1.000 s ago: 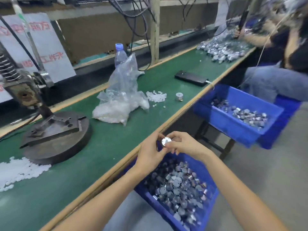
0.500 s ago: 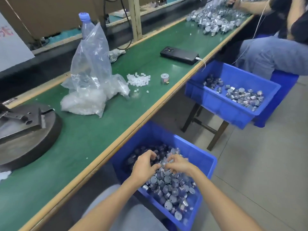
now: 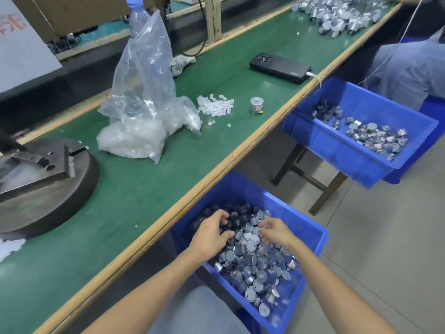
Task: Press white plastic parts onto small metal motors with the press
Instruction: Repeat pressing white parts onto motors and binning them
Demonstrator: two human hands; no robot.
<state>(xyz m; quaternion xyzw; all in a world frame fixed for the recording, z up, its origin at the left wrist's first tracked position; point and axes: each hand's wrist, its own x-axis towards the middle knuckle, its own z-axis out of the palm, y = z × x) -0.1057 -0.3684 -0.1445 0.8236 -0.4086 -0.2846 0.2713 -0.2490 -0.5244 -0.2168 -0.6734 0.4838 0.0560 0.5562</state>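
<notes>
Both hands are down in the near blue bin [image 3: 289, 208], and it's a dig. The left hand [image 3: 209, 235] hooks its fingers over the dark end of the heap with the thumb tucked in. The right hand [image 3: 274, 232] bunches its fingertips on the shiny caps just beside it. Whether either one actually has a motor pinched cannot be told. Under them the motors [image 3: 255, 268] lie piled deep, far too many to count, in the bin that sits below the counter's wooden edge.

Up on the green counter [image 3: 144, 201], one lone motor [image 3: 256, 105] stands upright. Just left of it is one small heap of white plastic parts [image 3: 215, 108], with two strays near it. One clear plastic bag [image 3: 144, 92] slumps beside that heap with more white parts inside, and one blue-capped bottle [image 3: 134, 3] rises behind it. Further left sits the press base [image 3: 60, 194], a round dark metal disc with a fixture block on top. A second patch of white parts shows at the left edge. One black phone [image 3: 280, 67], cable plugged in, lies farther along, and beyond it a far heap of motors [image 3: 342, 13] covers the counter.

Off the edge, a second blue bin [image 3: 337, 150] rests on a wooden stool [image 3: 313, 179], thinly filled with motors. A seated person [image 3: 409, 68] in jeans is next to it. Grey tiled floor [image 3: 385, 237] runs underneath.
</notes>
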